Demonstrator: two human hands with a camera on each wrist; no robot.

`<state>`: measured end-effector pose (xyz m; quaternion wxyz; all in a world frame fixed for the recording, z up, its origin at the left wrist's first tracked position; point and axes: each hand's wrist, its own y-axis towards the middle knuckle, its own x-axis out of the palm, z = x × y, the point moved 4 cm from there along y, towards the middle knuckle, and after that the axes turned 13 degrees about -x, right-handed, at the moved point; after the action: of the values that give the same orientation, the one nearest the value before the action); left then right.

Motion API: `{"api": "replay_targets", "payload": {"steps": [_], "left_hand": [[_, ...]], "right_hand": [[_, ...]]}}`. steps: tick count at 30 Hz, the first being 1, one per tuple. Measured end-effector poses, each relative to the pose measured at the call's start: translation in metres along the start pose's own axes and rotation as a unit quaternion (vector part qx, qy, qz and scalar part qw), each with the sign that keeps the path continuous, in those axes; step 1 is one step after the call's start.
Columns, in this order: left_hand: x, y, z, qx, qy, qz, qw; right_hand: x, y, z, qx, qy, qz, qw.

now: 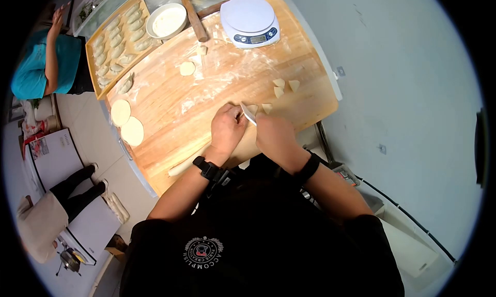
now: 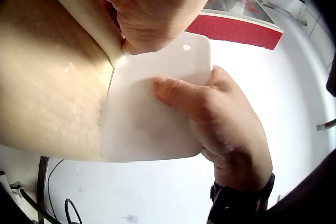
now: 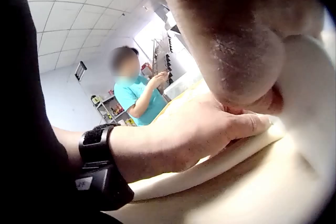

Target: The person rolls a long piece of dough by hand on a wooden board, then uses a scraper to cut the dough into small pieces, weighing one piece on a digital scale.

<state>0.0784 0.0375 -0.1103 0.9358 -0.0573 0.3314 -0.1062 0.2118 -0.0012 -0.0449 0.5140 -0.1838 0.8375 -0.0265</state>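
My right hand (image 1: 276,137) grips a white plastic dough scraper (image 2: 147,113), thumb flat on its broad face. The scraper's straight edge stands on the wooden board (image 1: 227,72), right at the end of a long dough rope (image 3: 210,174). My left hand (image 1: 227,129) holds that rope near the end, fingers curled over it and fingertips close beside the blade. In the head view the rope (image 1: 186,165) runs back under my left wrist along the near edge. Several small cut dough pieces (image 1: 279,83) lie on the board beyond my right hand.
A white kitchen scale (image 1: 250,20), rolling pin (image 1: 194,15) and white bowl (image 1: 167,21) stand at the back. A wooden tray (image 1: 96,88) of dumplings is at the far left, near flat dough rounds (image 1: 132,131). Two people (image 1: 39,64) are off to the left.
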Motion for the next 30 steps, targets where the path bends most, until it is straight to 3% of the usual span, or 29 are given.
{"api": "replay_targets", "payload": {"steps": [3,12,15,27,30], "left_hand": [[0.001,0.001,-0.004,-0.008,0.011,-0.021,1.000],[-0.026,-0.024,-0.004,0.083,-0.013,-0.029,0.996],[-0.025,-0.027,-0.007,0.108,0.000,-0.051,0.993],[-0.019,-0.032,-0.007,0.183,0.022,-0.063,0.981],[-0.019,-0.033,-0.007,0.167,0.024,-0.060,0.984]], "right_hand": [[0.008,0.012,0.003,-0.013,0.006,0.009,1.000],[-0.010,-0.012,-0.007,-0.012,0.023,0.094,0.995],[-0.007,-0.020,-0.020,0.018,0.001,0.044,0.999],[0.021,-0.029,-0.021,0.022,0.033,0.057,0.998],[0.028,-0.023,-0.019,0.071,0.049,0.035,0.996]]}}
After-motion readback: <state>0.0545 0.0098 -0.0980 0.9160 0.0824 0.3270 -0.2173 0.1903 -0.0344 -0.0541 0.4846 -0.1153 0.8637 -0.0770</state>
